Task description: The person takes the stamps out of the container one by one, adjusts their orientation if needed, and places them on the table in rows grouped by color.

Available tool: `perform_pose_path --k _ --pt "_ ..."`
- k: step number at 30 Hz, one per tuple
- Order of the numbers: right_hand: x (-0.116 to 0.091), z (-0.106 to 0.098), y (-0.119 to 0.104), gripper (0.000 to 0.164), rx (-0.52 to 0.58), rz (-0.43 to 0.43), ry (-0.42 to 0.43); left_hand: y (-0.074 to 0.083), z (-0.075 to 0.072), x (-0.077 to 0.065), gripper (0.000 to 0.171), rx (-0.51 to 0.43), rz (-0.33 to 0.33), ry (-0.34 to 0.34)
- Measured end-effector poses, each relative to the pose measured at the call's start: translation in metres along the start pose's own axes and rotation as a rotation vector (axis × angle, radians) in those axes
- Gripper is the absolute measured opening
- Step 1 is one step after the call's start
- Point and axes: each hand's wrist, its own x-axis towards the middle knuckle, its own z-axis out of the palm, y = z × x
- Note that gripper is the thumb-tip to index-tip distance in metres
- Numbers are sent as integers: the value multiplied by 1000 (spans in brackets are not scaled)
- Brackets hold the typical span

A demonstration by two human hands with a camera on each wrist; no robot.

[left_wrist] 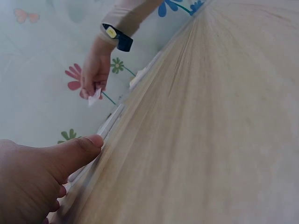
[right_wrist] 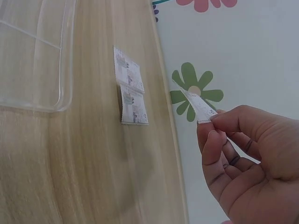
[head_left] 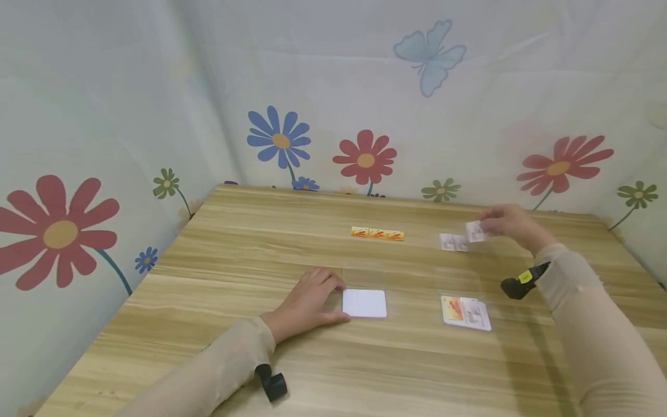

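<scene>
Plainly, the right hand pinched a white packet beyond and right of the clear box — which the left hand touched, fingers apart.

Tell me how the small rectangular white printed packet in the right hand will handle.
The white packet is probably light: the right hand pinches one end. It looks thin, so may flex. Rolling seems unlikely: two matching white packets lie flat.
</scene>
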Motion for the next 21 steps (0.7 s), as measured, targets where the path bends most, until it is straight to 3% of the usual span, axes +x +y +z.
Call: perform_pose_path --k 21 --pt "0 7 20 42 -3 12 4 4 -4 -2 52 5 -3 -5"
